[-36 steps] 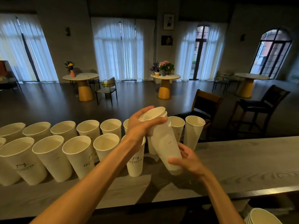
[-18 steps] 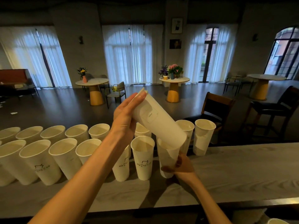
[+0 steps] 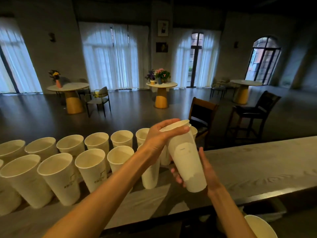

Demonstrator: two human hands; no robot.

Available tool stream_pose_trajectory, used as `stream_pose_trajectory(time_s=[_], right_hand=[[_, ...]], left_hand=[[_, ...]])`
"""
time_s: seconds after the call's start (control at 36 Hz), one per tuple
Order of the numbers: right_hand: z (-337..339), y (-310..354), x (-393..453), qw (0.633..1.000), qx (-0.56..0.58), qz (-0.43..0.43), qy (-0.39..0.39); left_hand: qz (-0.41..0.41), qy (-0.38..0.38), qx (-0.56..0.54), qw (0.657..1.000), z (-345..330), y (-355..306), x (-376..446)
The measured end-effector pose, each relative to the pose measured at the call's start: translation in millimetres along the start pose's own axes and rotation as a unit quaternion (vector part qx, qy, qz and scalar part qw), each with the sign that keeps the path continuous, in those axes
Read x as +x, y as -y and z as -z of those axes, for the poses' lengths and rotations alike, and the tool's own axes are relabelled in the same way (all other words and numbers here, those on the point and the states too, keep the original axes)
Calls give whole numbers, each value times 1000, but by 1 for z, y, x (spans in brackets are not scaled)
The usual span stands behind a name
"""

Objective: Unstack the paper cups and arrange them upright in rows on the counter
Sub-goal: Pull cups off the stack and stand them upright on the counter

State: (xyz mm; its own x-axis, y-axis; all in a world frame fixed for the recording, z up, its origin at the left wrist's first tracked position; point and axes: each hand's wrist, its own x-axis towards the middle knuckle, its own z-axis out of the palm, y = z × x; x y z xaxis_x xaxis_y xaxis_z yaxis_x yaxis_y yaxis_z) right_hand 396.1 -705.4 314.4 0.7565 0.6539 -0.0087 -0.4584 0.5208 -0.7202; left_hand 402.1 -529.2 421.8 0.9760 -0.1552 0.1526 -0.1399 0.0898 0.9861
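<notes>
My two hands hold a white paper cup stack [image 3: 186, 157], rim up and slightly tilted, above the grey counter [image 3: 260, 162]; a second rim edge shows at its top. My left hand [image 3: 161, 137] grips the rim from the left, thumb across the near side. My right hand [image 3: 206, 170] wraps the lower body, fingers behind it. To the left, several upright white cups stand in two rows: a back row [image 3: 97, 143] and a front row [image 3: 58, 176]. Some cups are hidden behind my left arm.
Another cup stack [image 3: 259, 226] shows at the bottom right, below the counter's near edge. The counter runs on to the right of the rows. Beyond it stand a dark chair [image 3: 202, 111], a bar stool [image 3: 253, 112] and round tables.
Half a second ago my left hand held a cup tilted steeply over a cup my right hand held low. Now both hands hold the cups together, nearly upright and higher.
</notes>
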Motion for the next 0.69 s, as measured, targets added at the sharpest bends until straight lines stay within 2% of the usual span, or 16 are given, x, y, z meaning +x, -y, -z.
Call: stream_pose_trajectory(time_s=[0.06,0.17,0.28,0.39,0.47,0.53,0.61,0.69], right_hand=[[9,-2,-2,999,-12,16,35],[10,4,-12,989,-120,42,-76],[21,12,-22,919,-328,75,-206],[51,16,-31,843,-376,141,-359],[75,16,-31,810,-344,152,-449],[86,16,-29,801,-332,150,-476],[91,15,-24,809,-332,154,-459],[92,11,-16,821,-332,156,-438]], left_hand=[[2,-11,0,1000,-5,1,4],[-5,-53,-21,998,-14,-3,9],[-63,-102,-6,993,-14,-25,10],[-169,-166,3,972,5,-57,18],[-207,-183,95,956,9,-64,22],[-192,-144,198,950,4,-57,22],[-162,-69,338,924,-7,-26,22],[-173,-42,430,885,-15,6,25]])
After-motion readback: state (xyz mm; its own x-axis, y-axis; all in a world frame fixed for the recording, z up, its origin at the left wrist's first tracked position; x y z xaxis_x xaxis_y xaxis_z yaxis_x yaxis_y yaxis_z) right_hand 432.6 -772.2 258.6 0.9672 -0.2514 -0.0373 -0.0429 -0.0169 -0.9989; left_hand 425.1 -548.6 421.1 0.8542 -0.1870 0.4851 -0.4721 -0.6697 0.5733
